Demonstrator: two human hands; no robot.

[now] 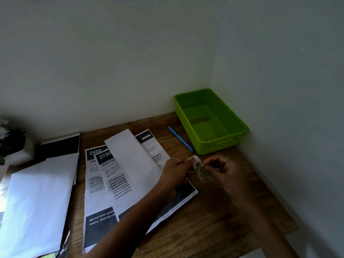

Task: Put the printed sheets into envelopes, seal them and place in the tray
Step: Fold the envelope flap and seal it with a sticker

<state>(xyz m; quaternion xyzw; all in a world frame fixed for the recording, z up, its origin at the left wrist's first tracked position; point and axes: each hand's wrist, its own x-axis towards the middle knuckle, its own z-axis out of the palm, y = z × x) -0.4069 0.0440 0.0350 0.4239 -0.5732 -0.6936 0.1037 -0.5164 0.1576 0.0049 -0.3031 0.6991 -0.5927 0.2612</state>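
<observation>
Far left of both hands, at the frame edge: a dark plant (pixel 9 140) in a white pot (pixel 24 151), blurred. Beside it a black spiral notebook (pixel 61 144) lying flat on the bench (pixel 214 220).

Left of the hands, near side: a stack of white envelopes (pixel 37 198), overlapping, reaching to the lower frame edge.

Just left of the left hand: printed sheets (pixel 98 183) fanned on the bench, black header blocks reading "2400" and "272…". A long white envelope (pixel 134 164) lies on top of them at a slant, its near right portion under the left forearm.

Left hand (pixel 176 172): grip closed in a pinch on a small sticker sheet (pixel 194 162) with coloured marks; ring on one finger. Hand sits over the right edge of the sheets.

Right hand (pixel 223 170): grip closed in a fingertip pinch on a small translucent sticker (pixel 202 174), which hangs just below the sheet held by the left. Rings visible. The two grips nearly touch.

Beyond the hands, toward the wall: a blue pen (pixel 180 138) lying diagonally, its near end just beside the green tray (pixel 240 127). The tray sits in the bench corner against both walls, far-right of the right hand; nothing in it but a faint label patch.
</observation>
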